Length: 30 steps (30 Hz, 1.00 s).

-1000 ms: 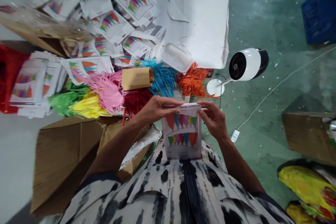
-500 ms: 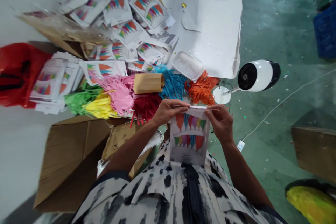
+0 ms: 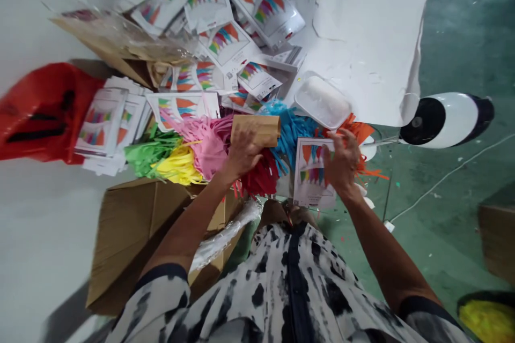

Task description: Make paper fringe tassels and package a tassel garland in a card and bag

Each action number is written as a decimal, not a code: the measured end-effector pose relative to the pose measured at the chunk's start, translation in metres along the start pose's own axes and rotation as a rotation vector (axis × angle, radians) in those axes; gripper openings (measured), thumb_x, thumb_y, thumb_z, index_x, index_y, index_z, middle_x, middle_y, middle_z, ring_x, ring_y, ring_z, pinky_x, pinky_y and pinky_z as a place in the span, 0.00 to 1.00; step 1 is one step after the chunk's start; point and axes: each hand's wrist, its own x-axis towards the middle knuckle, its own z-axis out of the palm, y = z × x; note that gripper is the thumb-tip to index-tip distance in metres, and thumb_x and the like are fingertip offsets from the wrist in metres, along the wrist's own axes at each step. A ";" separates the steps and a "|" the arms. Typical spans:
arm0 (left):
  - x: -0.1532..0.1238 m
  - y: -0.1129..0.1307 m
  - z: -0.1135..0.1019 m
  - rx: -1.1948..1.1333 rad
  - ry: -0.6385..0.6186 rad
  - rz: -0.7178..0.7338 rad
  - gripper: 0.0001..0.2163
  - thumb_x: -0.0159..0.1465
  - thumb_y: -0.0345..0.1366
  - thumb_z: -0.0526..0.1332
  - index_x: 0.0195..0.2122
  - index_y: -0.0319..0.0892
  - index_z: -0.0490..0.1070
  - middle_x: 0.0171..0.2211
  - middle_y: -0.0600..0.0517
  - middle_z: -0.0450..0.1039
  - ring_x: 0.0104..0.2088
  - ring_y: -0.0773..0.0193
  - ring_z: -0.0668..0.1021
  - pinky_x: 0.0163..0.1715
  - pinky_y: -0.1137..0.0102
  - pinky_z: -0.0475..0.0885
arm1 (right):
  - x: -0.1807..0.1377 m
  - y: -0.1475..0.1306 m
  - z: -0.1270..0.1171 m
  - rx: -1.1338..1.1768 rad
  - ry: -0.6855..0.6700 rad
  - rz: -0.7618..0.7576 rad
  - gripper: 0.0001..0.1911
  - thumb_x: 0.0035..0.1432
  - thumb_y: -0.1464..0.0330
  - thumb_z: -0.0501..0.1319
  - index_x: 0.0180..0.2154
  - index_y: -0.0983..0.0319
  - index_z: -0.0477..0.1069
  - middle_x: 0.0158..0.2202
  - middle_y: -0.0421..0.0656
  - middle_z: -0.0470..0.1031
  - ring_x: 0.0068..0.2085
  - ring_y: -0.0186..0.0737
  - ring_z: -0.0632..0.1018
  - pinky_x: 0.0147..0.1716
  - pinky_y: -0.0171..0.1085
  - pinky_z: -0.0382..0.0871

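Observation:
My right hand [image 3: 344,163] grips the right side of a white printed packet [image 3: 308,190] with pictures of colourful tassel garlands; its thumb lies over the front. The packet is upright in view near the table's front edge, beside the orange tassels [image 3: 358,131]. My left hand [image 3: 243,155] is slightly blurred, with fingers stretched over a folded brown paper piece [image 3: 265,128]. That piece rests on pink [image 3: 211,153], dark red [image 3: 261,174] and blue tissue tassels [image 3: 295,126]. Green [image 3: 147,153] and yellow tassels [image 3: 181,163] lie farther left.
Many printed packets [image 3: 225,45] are heaped at the back left, with a stack [image 3: 102,123] beside a red bag [image 3: 48,112]. A white plastic tray [image 3: 322,99] sits behind the tassels. An open carton [image 3: 124,241] stands front left. A black-and-white device [image 3: 446,120] is at right.
My left hand has let go of the packet and moved left onto the brown paper piece. My right hand has moved the packet forward, away from my body, beside the tassels. The view has shifted.

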 end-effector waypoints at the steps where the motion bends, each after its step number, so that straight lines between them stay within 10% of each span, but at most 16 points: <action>1: 0.010 0.003 0.003 0.040 -0.025 0.102 0.28 0.66 0.29 0.65 0.67 0.52 0.68 0.76 0.47 0.53 0.77 0.42 0.50 0.74 0.36 0.40 | -0.005 -0.016 0.004 0.028 -0.043 -0.031 0.17 0.69 0.65 0.57 0.56 0.59 0.75 0.62 0.56 0.71 0.61 0.57 0.73 0.61 0.59 0.68; 6: 0.057 0.011 -0.012 0.106 -0.013 0.349 0.13 0.71 0.23 0.55 0.46 0.42 0.79 0.66 0.45 0.70 0.75 0.51 0.59 0.77 0.42 0.41 | -0.033 -0.065 0.020 0.297 -0.161 -0.008 0.16 0.67 0.69 0.57 0.52 0.59 0.77 0.61 0.54 0.73 0.61 0.54 0.74 0.61 0.58 0.70; 11: 0.081 0.009 -0.105 -0.254 0.291 0.386 0.06 0.67 0.38 0.68 0.34 0.44 0.76 0.42 0.52 0.80 0.63 0.53 0.73 0.75 0.40 0.50 | -0.046 -0.075 0.000 0.780 -0.212 0.243 0.17 0.67 0.55 0.63 0.52 0.55 0.77 0.53 0.48 0.80 0.51 0.48 0.81 0.51 0.50 0.78; 15: 0.085 0.043 -0.151 -0.664 0.461 0.304 0.09 0.68 0.43 0.68 0.36 0.45 0.74 0.45 0.51 0.80 0.51 0.59 0.80 0.64 0.54 0.70 | -0.041 -0.100 -0.042 1.161 -0.107 0.281 0.28 0.66 0.45 0.61 0.60 0.51 0.73 0.61 0.46 0.77 0.60 0.49 0.78 0.59 0.50 0.75; 22: 0.081 0.117 -0.129 -1.008 0.547 0.318 0.07 0.68 0.42 0.68 0.38 0.45 0.77 0.32 0.55 0.76 0.34 0.66 0.77 0.41 0.67 0.75 | -0.068 -0.121 -0.130 1.324 0.251 0.394 0.26 0.58 0.49 0.71 0.55 0.51 0.77 0.51 0.43 0.82 0.52 0.47 0.82 0.53 0.50 0.79; 30: 0.066 0.151 -0.116 -1.266 0.410 0.290 0.10 0.64 0.45 0.72 0.39 0.46 0.78 0.34 0.53 0.78 0.35 0.65 0.80 0.39 0.67 0.76 | -0.119 -0.103 -0.156 1.168 0.616 0.386 0.23 0.55 0.61 0.76 0.52 0.49 0.78 0.43 0.39 0.83 0.43 0.39 0.82 0.47 0.43 0.80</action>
